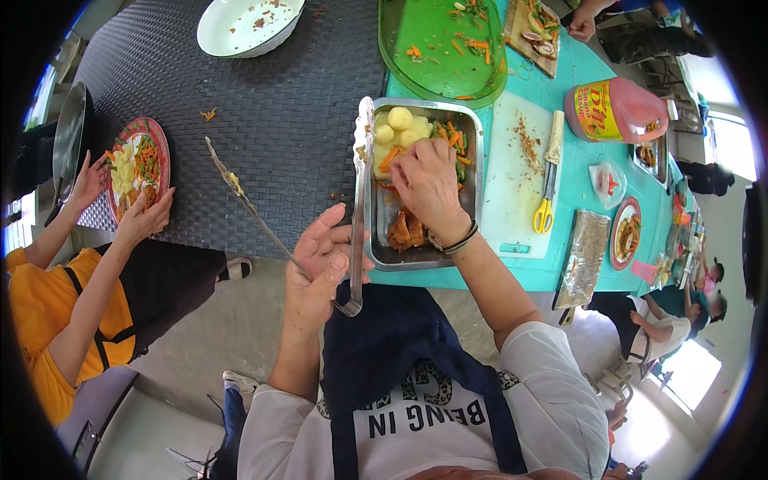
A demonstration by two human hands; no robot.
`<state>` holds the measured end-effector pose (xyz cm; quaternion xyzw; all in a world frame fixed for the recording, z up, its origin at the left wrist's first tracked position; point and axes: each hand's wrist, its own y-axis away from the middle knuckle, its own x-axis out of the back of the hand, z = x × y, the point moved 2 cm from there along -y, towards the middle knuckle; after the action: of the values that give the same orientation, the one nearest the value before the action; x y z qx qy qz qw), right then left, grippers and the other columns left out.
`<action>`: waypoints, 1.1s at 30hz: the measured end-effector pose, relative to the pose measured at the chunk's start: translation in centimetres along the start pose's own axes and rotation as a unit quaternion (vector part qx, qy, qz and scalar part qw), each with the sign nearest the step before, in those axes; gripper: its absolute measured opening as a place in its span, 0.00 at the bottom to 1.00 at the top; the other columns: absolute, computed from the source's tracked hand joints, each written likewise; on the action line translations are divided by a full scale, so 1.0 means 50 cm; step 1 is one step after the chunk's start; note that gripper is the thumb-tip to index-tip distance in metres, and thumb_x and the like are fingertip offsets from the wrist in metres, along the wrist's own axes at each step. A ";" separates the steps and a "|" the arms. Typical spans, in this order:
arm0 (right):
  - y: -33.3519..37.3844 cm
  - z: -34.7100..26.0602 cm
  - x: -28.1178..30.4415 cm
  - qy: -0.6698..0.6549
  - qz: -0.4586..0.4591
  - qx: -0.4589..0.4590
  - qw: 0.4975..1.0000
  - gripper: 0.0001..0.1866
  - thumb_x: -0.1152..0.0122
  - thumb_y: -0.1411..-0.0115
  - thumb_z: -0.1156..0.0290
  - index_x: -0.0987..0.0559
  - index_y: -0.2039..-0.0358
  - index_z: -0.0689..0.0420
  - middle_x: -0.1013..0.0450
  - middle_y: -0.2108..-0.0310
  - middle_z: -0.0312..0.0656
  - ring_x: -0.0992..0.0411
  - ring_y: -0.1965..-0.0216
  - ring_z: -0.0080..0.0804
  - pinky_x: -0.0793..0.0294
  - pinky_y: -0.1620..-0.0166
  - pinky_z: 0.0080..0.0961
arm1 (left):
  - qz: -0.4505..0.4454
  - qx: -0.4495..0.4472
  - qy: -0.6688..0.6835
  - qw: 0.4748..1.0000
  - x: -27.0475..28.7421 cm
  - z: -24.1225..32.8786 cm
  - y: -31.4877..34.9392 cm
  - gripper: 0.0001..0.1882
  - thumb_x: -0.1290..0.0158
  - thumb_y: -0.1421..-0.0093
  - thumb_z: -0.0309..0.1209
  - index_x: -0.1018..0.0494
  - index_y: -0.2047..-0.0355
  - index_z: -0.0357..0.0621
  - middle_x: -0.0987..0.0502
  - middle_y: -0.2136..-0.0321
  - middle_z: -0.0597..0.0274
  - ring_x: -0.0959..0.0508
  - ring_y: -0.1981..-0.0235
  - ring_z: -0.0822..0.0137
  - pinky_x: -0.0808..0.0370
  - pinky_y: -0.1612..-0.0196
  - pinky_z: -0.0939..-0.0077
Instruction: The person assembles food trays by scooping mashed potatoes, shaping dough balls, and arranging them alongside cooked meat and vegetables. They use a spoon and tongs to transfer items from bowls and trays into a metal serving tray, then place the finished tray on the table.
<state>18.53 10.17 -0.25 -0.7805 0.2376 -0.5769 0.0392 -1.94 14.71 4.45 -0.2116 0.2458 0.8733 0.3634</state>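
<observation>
My left hand (324, 260) is wrapped round the bent end of metal tongs (362, 200). The two arms of the tongs spread wide apart, with food stuck to their tips. Over a rectangular steel tray (478, 192), my right hand (430, 180) reaches down with its fingers pinched together at an orange carrot strip (390, 158). Pale round potato balls (399, 118) sit at the far left of the tray. Mixed carrot strips and green beans (454, 138) lie at the far right, partly hidden by my hand. A browned piece of meat (406, 230) rests at the near end.
Right of the tray lie a white cutting board (512, 192), yellow-handled scissors (546, 200) and a red sauce jug (612, 110). Beyond are a green tray (432, 56) and a white bowl (250, 32). At left, another person's hands hold a filled plate (164, 164).
</observation>
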 end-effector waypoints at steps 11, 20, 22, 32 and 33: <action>0.015 0.027 0.050 -0.001 0.028 -0.050 0.998 0.06 0.35 0.56 0.74 0.20 0.74 0.53 0.35 0.71 0.37 0.38 0.64 0.39 0.39 0.61 0.35 | 0.005 -0.003 0.028 1.000 0.005 0.005 -0.002 0.33 0.45 0.41 0.33 0.45 0.39 0.34 0.28 0.54 0.44 0.21 0.65 0.66 0.21 0.66 0.77; 0.035 0.005 0.025 0.001 0.000 -0.018 1.000 0.07 0.33 0.57 0.73 0.20 0.74 0.52 0.36 0.72 0.36 0.38 0.65 0.37 0.40 0.62 0.33 | -0.001 0.006 0.002 1.000 -0.002 0.001 -0.001 0.34 0.46 0.41 0.36 0.45 0.39 0.37 0.29 0.54 0.42 0.21 0.66 0.62 0.21 0.68 0.74; 0.032 0.006 0.015 0.004 0.000 -0.009 1.000 0.07 0.33 0.57 0.73 0.20 0.74 0.52 0.36 0.72 0.35 0.38 0.65 0.37 0.40 0.62 0.33 | -0.004 0.004 0.022 1.000 -0.003 0.000 -0.001 0.32 0.46 0.41 0.32 0.45 0.39 0.36 0.28 0.54 0.43 0.21 0.66 0.65 0.21 0.67 0.75; 0.033 0.002 0.011 -0.007 0.022 -0.013 1.000 0.03 0.37 0.54 0.70 0.22 0.78 0.51 0.37 0.72 0.36 0.38 0.64 0.37 0.40 0.61 0.35 | -0.003 -0.010 0.045 0.999 -0.010 0.000 -0.001 0.32 0.46 0.41 0.30 0.45 0.39 0.34 0.28 0.55 0.42 0.21 0.66 0.64 0.21 0.67 0.75; 0.032 -0.003 0.012 -0.011 0.025 -0.012 1.000 0.03 0.37 0.54 0.70 0.22 0.77 0.51 0.37 0.72 0.36 0.38 0.64 0.37 0.40 0.61 0.35 | -0.004 -0.012 0.046 0.999 -0.012 0.002 -0.001 0.32 0.46 0.41 0.30 0.45 0.39 0.34 0.28 0.55 0.42 0.21 0.66 0.64 0.21 0.67 0.75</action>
<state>18.00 8.52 -0.22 -0.7808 0.2639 -0.5645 0.0468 -1.54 14.47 4.88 -0.2568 0.2512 0.8641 0.3525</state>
